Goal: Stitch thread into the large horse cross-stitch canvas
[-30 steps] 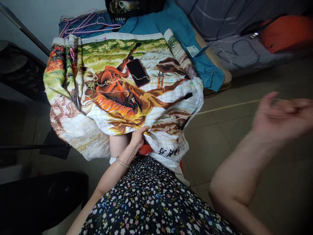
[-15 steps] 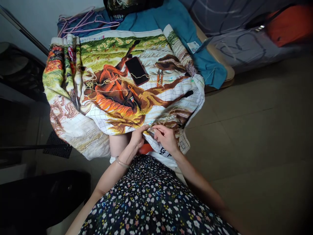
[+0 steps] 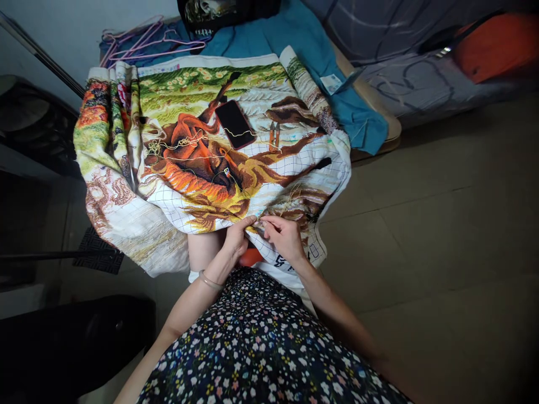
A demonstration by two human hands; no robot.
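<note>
Embroidered cloth (image 3: 256, 168) | left hand (image 3: 238, 235) pinches its edge | right hand (image 3: 287, 238) pinched beside it, contents unclear

Hands (image 3: 286, 240) close together on embroidered cloth (image 3: 261, 168), dark phone (image 3: 234, 119) atop, orange snips (image 3: 274, 139) (near the phone)

Stitched cloth and loose yarn, with hard gloss here and there.
We see matt, grainy stitching across the embroidered cloth (image 3: 252, 163), its unstitched canvas paler and flatter, and soft, fibrous yellow thread (image 3: 194, 138) tangled on top. Against that nap, the phone (image 3: 234, 124) shows smooth dark glass; the snips (image 3: 274, 137) pair dull metal-looking blades with orange, plastic-looking handles. We take the pink hangers (image 3: 155, 44) for smooth plastic — the teal sheet (image 3: 269, 36) for creased, matt fabric. The flowered garment (image 3: 252, 336) looks like soft cloth, the bangle (image 3: 210, 280) smooth and faintly shiny — and the floor tiles (image 3: 391, 224) carry a dull sheen.
</note>
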